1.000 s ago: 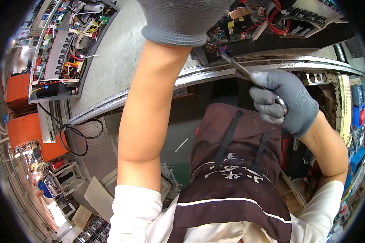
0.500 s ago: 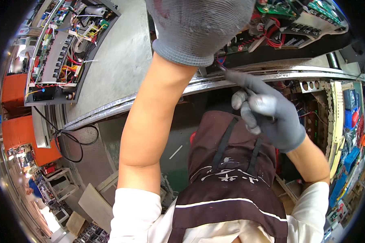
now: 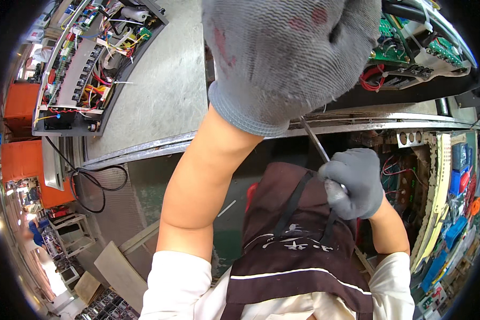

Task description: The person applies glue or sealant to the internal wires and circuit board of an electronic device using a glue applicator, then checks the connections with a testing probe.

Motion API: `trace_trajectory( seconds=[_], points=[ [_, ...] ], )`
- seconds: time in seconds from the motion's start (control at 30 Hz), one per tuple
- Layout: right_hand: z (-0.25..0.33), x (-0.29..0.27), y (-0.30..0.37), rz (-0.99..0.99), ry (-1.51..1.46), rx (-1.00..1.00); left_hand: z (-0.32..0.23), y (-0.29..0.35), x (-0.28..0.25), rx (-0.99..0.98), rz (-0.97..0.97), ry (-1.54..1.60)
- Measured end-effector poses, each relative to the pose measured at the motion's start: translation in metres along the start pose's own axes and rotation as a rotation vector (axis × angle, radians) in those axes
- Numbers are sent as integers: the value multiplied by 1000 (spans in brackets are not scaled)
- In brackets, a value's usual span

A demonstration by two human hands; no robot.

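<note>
My left hand [image 3: 288,58], in a grey knitted glove with reddish stains, fills the top middle of the view. Its fingers curl away from me, and whatever they hold is hidden behind the glove. Below and to the right, my gloved right hand [image 3: 354,184] is closed in a fist around a screwdriver-like tool [image 3: 315,140]. The tool's slim metal shaft slants up and left toward the underside of my left wrist; the fist covers its handle, and its tip is out of sight. Behind my left hand stands an opened dark-framed unit with green circuit boards [image 3: 392,48] and red wires [image 3: 372,79].
A second opened unit [image 3: 74,74] with boards and coloured wires lies at the left on the metal-topped bench [image 3: 160,69]. A black cable [image 3: 104,188] hangs below it, beside orange boxes [image 3: 24,165]. Tools and blue bins [image 3: 456,226] line the right side.
My right hand has drawn down toward me, its extended finger now curled into a fist, and the tool's shaft shows. My left hand has come lower and nearer, covering more of the unit.
</note>
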State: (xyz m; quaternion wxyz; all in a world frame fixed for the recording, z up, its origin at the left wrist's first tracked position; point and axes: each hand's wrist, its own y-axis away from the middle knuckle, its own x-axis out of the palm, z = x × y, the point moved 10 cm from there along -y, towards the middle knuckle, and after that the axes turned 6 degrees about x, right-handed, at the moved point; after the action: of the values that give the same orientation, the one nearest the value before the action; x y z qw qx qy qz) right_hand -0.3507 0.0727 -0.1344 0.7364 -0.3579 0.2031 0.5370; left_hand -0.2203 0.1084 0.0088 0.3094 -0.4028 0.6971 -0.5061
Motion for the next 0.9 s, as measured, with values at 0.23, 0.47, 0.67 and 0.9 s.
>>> trace_trajectory(
  seconds=[0.23, 0.47, 0.67, 0.9],
  points=[
    [1, -11, -3, 46, -91, 26, -6, 0, 0, 58, 62, -77],
    [-6, -12, 1, 58, -127, 30, -11, -2, 2, 82, 143, -155],
    [-7, -26, -6, 99, -87, -93, -9, -4, 6, 139, 206, -217],
    [-6, -27, -9, 211, -10, -214, -20, -2, 7, 302, 241, -328]
  ],
)
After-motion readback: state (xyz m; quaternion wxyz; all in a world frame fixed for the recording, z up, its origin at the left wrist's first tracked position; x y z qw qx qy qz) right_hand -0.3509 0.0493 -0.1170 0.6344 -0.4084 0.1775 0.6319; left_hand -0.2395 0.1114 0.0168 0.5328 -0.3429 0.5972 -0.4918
